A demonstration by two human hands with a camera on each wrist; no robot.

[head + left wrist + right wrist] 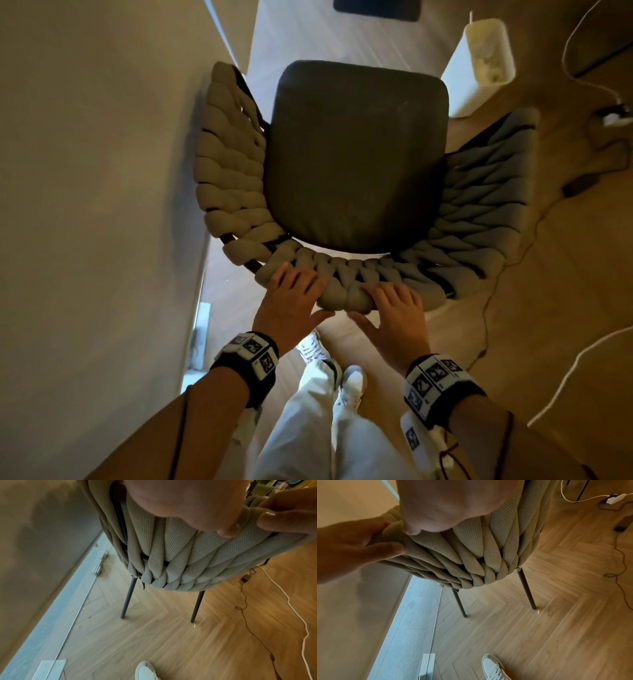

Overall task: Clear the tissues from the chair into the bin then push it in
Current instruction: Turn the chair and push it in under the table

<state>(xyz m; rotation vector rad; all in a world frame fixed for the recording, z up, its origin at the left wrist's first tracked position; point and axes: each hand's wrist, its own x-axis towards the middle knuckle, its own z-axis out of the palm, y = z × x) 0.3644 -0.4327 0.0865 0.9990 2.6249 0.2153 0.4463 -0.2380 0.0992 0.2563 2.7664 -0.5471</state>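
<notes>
The chair's dark seat cushion (356,154) lies bare, with no tissue on it. Its braided beige backrest (342,277) curves round the near side. My left hand (291,301) and right hand (394,315) hold the backrest's top rim side by side, fingers over the top and thumbs behind. In the left wrist view my left thumb (188,507) presses on the braids (180,555). The right wrist view has my right hand (453,504) on the same braids (471,550). A white bin (455,82) with white tissues (486,58) inside stands at the far right of the chair.
A pale wall (102,171) runs close along the chair's left side. Cables (486,308) and a white plug (616,116) lie on the wooden floor to the right. Thin dark chair legs (128,597) stand on the parquet. My white shoes (349,380) are just behind the chair.
</notes>
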